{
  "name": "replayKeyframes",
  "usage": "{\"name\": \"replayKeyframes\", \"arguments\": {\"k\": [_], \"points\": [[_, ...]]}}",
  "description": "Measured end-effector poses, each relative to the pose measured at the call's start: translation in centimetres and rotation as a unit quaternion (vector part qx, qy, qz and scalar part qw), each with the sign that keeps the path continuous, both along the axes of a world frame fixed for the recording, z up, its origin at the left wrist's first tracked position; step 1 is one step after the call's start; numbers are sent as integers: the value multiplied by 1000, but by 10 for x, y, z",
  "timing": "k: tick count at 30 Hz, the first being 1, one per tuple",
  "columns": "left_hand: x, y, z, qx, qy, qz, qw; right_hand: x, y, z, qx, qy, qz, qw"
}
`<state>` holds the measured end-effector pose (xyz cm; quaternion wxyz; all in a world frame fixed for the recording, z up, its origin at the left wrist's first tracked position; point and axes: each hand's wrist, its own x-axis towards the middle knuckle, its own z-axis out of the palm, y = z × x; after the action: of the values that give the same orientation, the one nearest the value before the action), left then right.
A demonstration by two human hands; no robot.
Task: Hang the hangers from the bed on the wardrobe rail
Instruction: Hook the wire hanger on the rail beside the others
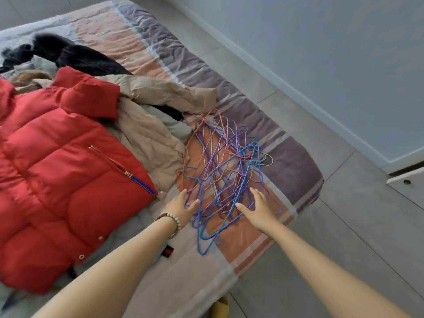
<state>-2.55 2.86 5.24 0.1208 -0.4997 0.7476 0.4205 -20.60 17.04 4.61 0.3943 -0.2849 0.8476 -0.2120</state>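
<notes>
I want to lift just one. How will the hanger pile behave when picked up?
The hangers look like thin coated wire, so probably light and a bit springy. They lie crossed and tangled, so lifting one likely drags others along.

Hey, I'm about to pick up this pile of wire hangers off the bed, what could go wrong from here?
The hangers lie tangled in one heap, so lifting a few may drag the rest along or drop some.
The heap sits near the edge of the bed; loose ones could slide to the floor.
Hangers on the left lie against the tan jacket and may snag it.
</notes>
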Motion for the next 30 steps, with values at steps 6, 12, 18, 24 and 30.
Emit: {"name": "replayKeyframes", "arguments": {"k": [6,12,18,24,30], "points": [[4,10,-69,66,-15,79,995,9,-5,-77,14,-141,-129,981],[4,25,-117,149,-32,135,979,21,-10,-123,5,-217,-228,949],[-2,47,-144,217,-16,160,963,37,-16,-139,-24,-263,-277,924],[-9,45,-123,220,119,301,920,40,-12,-118,-111,-272,-299,908],[-37,21,-35,213,295,300,882,26,-18,-49,-229,-266,-331,876]]}}
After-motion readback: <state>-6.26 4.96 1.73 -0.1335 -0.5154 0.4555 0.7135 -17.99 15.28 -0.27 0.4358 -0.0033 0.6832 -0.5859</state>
